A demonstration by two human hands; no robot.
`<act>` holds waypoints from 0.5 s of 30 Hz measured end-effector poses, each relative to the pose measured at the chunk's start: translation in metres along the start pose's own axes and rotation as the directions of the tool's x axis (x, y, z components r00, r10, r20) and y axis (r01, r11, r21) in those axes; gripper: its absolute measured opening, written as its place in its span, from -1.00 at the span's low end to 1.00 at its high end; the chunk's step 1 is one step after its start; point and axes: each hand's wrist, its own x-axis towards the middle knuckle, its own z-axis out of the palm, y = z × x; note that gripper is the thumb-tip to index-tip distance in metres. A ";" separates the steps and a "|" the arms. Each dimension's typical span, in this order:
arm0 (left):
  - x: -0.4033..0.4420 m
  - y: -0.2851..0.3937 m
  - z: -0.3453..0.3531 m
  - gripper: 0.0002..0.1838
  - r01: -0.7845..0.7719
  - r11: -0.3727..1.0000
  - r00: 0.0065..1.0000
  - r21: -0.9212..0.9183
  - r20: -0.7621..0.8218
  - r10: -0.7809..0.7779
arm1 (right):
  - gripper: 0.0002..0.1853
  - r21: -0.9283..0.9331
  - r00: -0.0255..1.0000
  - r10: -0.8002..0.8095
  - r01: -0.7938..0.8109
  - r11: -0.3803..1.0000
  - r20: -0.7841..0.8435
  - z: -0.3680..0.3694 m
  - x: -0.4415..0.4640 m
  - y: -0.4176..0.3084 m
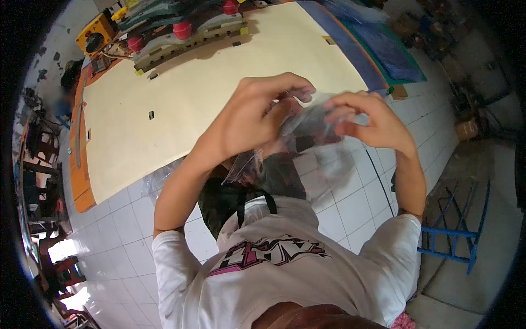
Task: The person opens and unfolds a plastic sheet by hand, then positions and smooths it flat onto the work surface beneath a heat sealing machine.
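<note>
A clear, thin plastic bag (329, 164) hangs crumpled in front of my chest, over the table's near edge. My left hand (260, 112) has its fingers curled and closed on the bag's upper left part. My right hand (372, 118) is closed on its upper right side, with bent fingers blurred by motion. Parts of the bag's edge are hidden behind the fingers. Through the film I can see the floor and dark clothing. Below the left hand, a stiff fold of the plastic (244, 164) reaches down.
A cream-topped table (186, 98) with small black pieces lies ahead. On its far side sits a long metal bar fixture (192, 46) with red knobs, beside a yellow device (96, 35). Blue plastic sheets (378, 49) cover the right end. A blue metal frame (449, 233) stands on the right.
</note>
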 end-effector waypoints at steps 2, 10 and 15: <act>0.004 0.001 0.001 -0.69 -0.005 1.000 1.000 -0.005 0.008 0.005 | -0.80 0.176 0.989 0.103 -0.083 0.981 -0.110 0.024 0.016 -0.006; -0.006 -0.011 -0.015 -0.76 0.180 0.750 0.948 -0.636 -0.091 -0.305 | -0.86 0.326 0.858 0.284 -0.146 0.934 -0.428 0.051 0.051 -0.022; -0.013 -0.027 -0.023 -0.70 0.230 0.627 0.927 -0.744 -0.029 -0.375 | -0.89 0.297 0.845 0.180 -0.026 0.955 -0.504 0.050 0.058 -0.016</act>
